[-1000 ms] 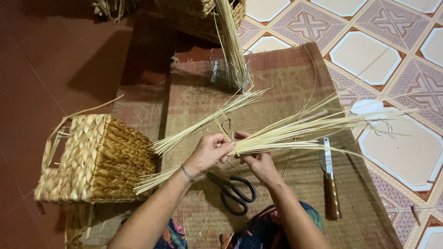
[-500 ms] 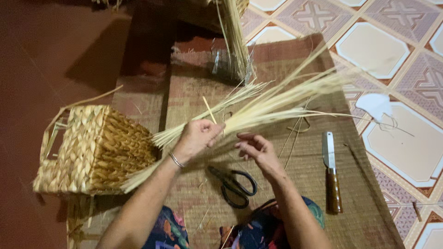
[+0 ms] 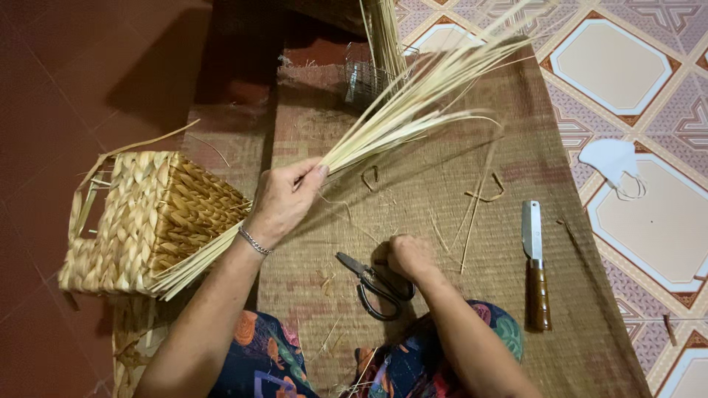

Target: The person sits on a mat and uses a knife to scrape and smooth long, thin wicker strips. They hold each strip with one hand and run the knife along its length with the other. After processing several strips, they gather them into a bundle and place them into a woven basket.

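My left hand point(image 3: 284, 199) grips a long bundle of pale straw stalks point(image 3: 413, 103) near its middle; the tips fan out toward the upper right and the butt ends stick out past the woven basket point(image 3: 147, 221) at the lower left. A silver bracelet circles that wrist. My right hand point(image 3: 409, 256) is down on the brown woven mat point(image 3: 442, 199), its curled fingers touching the handles of black scissors point(image 3: 376, 287). Whether it grips them is unclear.
A knife with a wooden handle point(image 3: 536, 265) lies on the mat to the right. A white face mask point(image 3: 612, 162) rests on the patterned tile floor. More straw stands in a wire container point(image 3: 369, 77) at the far end. Loose straw scraps litter the mat.
My right hand let go of the straw bundle and dropped to the scissors. My left hand alone now holds the bundle, which has swung up and to the right.
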